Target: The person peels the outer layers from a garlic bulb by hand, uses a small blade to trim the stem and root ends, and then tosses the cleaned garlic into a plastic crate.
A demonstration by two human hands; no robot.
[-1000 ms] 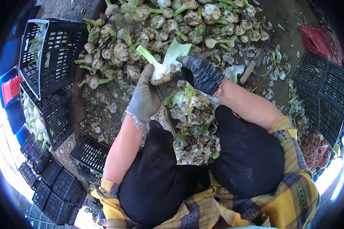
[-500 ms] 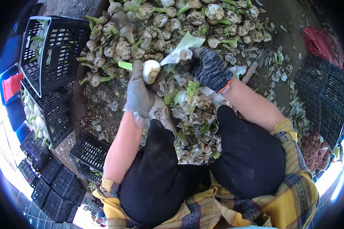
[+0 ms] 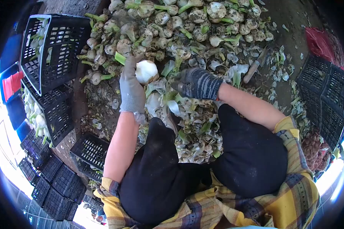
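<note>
My left hand (image 3: 132, 86), in a grey glove, is closed round a bulb (image 3: 146, 71) with a short green stem pointing up and left. Its right side shows smooth white skin, with a brown root end low on the right. My right hand (image 3: 198, 83), in a dark striped glove, is just right of the bulb, not touching it. Its fingers are curled toward the bulb and partly blurred, and what they hold, if anything, I cannot make out. Loose peelings (image 3: 197, 126) lie beneath both hands, over and around a shoe.
Unpeeled bulbs (image 3: 156, 23) are heaped ahead. A black crate (image 3: 63, 49) holding bulbs stands at the left, above another crate (image 3: 57, 118). A knife-like tool (image 3: 251, 71) lies on the ground right of my right hand. More crates (image 3: 321, 91) and a red sack (image 3: 320, 44) are at far right.
My right hand has moved down and slightly left, and the long pale peel it held up is no longer there. The bulb has turned in my left hand, showing more white, and moved slightly left.
</note>
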